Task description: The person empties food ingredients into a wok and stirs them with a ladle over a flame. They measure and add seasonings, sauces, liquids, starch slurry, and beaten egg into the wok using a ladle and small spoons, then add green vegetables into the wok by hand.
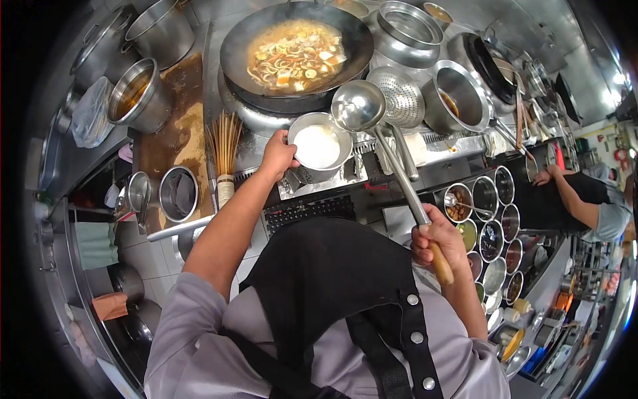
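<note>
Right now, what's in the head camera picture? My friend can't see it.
A person's left hand holds a pot of something white, and the right hand grips a big ladle. Beyond them, a wok holds soupy food.

Food [299, 53] in the wok [234, 60], saucepan [325, 173] in front, brush [224, 149] left of saucepan, ladle [397, 168] to the right.

ladle [402, 174]: glossy, smooth metal; ladle handle [441, 263]: smooth wood. saucepan [345, 147]: shiny metal. wok [359, 53]: matt metal. brush [224, 143]: rough, wood-like. strainer [399, 101]: perforated metal. apron [306, 266]: matt cloth.
</note>
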The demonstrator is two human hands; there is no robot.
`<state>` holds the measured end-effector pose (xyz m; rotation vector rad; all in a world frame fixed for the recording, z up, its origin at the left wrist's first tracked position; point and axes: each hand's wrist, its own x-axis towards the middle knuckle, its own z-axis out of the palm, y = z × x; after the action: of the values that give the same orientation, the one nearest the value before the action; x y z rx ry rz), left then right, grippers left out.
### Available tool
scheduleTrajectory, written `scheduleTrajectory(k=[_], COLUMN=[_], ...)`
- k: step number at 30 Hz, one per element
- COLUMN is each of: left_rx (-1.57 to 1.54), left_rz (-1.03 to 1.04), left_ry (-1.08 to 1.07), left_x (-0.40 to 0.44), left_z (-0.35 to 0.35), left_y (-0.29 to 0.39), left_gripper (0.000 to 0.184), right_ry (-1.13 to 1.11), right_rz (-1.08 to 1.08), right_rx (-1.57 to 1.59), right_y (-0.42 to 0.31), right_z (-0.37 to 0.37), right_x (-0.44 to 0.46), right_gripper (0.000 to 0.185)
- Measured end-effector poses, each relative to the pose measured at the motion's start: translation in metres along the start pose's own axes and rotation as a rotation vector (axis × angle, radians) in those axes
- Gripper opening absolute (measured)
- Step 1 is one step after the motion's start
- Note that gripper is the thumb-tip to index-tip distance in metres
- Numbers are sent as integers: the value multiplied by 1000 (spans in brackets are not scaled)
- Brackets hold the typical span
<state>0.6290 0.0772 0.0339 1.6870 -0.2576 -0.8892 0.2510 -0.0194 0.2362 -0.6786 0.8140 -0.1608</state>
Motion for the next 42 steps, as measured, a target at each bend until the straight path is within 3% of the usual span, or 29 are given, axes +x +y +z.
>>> scheduleTrajectory(k=[10,12,14,16,18,21,26,30,32,33,34,36,37,38,40,42], left_rx=[69,74,62,84,108,71,236,376,520,519,528,537,456,375,343,310], left_rz=[70,70,85,62,36,81,137,117,245,246,263,279,203,129,113,99], left_ry=[40,62,102,133,163,183,277,290,340,343,364,388,339,290,251,212], left_x=[7,5,4,2,-1,-8,-12,-15,4,11,14,7,-5,-14,-23,-23], left_z=[9,13,21,25,29,35,51,51,46,43,39,37,38,39,42,44], left_y=[-1,-3,-10,-15,-17,-18,-12,0,-21,-32,-43,-45,-34,-24,-5,-3], left_gripper=[42,42,41,41,40,38,35,35,35,35,35,35,35,35,35,35], right_ry=[139,106,110,268,293,103,-56,-144,-157,-252,-253,-149,-227,-230,51,81], right_rz=[-59,-406,-297,-302,-254,-294,8,26,309,292,294,58,-459,-458,-232,-200], right_rx=[-758,-1279,-1405,-1807,-1832,-1579,-1164,-1004,-677,-562,-564,-819,-1198,-1200,-1510,-1548], right_y=[62,81,71,78,77,77,58,34,16,9,14,42,66,64,61,73], right_z=[-44,-81,-74,-94,-106,-122,-128,-115,-114,-114,-115,-129,-152,-144,-129,-140], right_x=[-5,8,14,34,45,49,46,38,30,27,27,30,43,41,37,48], right_gripper=[71,73,73,71,70,69,59,58,60,61,61,60,65,65,65,64])
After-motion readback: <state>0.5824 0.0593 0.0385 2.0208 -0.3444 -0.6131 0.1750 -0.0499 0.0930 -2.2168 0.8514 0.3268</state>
